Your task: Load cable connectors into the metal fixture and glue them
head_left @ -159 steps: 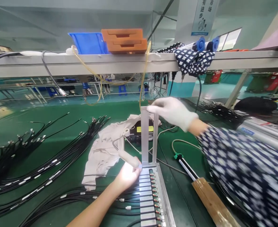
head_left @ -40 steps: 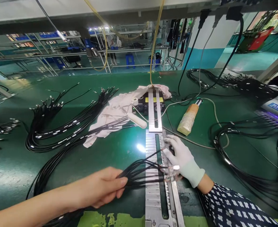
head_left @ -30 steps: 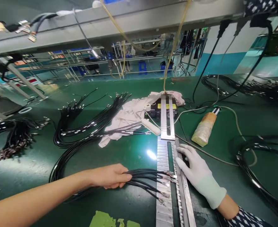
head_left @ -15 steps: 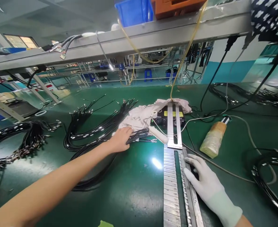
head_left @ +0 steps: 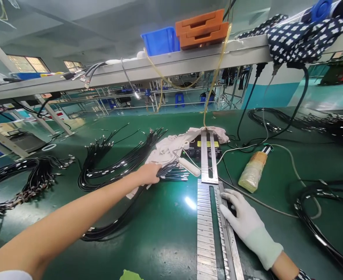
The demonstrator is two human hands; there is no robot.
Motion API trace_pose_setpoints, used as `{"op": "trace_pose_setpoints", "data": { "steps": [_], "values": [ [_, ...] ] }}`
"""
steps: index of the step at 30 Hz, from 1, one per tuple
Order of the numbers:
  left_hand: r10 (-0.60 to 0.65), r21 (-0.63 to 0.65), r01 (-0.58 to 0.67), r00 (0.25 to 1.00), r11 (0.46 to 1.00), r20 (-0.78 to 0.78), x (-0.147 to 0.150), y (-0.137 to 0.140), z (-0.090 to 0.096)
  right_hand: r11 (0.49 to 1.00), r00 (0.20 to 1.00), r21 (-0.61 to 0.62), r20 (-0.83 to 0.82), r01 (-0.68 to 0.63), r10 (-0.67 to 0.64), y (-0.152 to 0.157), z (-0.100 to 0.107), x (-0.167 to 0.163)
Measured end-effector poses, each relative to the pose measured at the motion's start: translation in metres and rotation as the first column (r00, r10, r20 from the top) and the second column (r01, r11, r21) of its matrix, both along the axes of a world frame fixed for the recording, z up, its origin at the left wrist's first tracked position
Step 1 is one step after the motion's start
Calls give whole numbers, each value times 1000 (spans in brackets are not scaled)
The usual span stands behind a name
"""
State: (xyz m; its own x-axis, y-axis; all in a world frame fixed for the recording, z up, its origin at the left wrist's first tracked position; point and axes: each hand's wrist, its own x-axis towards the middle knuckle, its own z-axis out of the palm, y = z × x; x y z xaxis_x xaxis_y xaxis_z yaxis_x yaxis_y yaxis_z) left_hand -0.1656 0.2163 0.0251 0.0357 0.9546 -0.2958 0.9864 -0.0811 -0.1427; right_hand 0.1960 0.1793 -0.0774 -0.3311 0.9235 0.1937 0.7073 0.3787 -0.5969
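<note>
My bare left hand (head_left: 149,173) is closed around a bundle of black cables (head_left: 171,170), just behind their metal-tipped ends. The cables' far side runs under my wrist and curves down the bench, partly hidden by my forearm. Beside that hand lies a crumpled pale pink cloth (head_left: 167,149). My right hand (head_left: 241,214), in a white glove, rests at the right rail of a long slotted metal fixture (head_left: 208,229). Its thumb and forefinger are apart, their tips touching the rail. A white-handled tool (head_left: 189,166) lies between the cable ends and the fixture.
A black control box (head_left: 194,152) sits behind the fixture. To the right stand a tilted wrapped bottle (head_left: 253,171) and coiled black cables (head_left: 308,217). More cable bundles (head_left: 101,179) lie left. Overhead, a shelf beam (head_left: 115,72) carries a blue bin (head_left: 161,42) and orange trays (head_left: 202,31).
The view has tilted up and shifted slightly. My left hand has lifted the cable bundle a little, its tips fanning out more, and the cloth's lower edge now shows. My right hand stays at the rail.
</note>
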Motion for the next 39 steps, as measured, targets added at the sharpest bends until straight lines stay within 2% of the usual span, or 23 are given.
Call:
{"op": "trace_pose_setpoints", "data": {
  "steps": [4,8,13,15,17,19,24,26,29,32,34,37,39],
  "values": [
    [81,3,-81,994,997,-71,-10,-6,14,1000,1000,-2,-13,-12,12,1,-1,0],
    [184,99,-175,979,980,-93,-24,-7,23,1000,1000,-10,-21,-21,20,2,-3,0],
    [317,170,-304,946,937,-58,-31,1,13,1000,1000,-13,-20,-19,19,2,-4,0],
    [352,173,-343,936,923,-25,-31,10,8,1000,1000,-11,-19,-12,11,1,-4,-1],
    [376,199,-371,927,907,13,-33,23,11,1000,1000,-10,-19,-4,4,1,-5,-1],
    [386,262,-386,921,885,53,-37,41,24,1000,1000,-18,-23,2,-3,2,-7,-1],
    [314,457,-342,939,821,140,-47,92,81,997,999,-73,-40,14,-17,5,-15,0],
    [249,473,-299,954,829,167,-46,107,95,997,998,-74,-55,21,-26,6,-19,1],
    [188,429,-258,962,865,199,-43,119,102,996,997,-85,-66,24,-29,7,-21,1],
    [161,410,-236,965,881,209,-45,110,109,994,998,-105,-62,16,-23,7,-21,0],
    [127,438,-208,970,875,209,-48,89,119,993,997,-114,-72,6,-14,8,-21,0],
    [19,498,-118,980,859,198,-46,36,141,993,987,-114,-160,7,-25,7,-15,3],
    [-75,521,-31,981,853,181,-33,-10,151,995,957,-87,-282,44,-67,4,1,6]
  ]
}}
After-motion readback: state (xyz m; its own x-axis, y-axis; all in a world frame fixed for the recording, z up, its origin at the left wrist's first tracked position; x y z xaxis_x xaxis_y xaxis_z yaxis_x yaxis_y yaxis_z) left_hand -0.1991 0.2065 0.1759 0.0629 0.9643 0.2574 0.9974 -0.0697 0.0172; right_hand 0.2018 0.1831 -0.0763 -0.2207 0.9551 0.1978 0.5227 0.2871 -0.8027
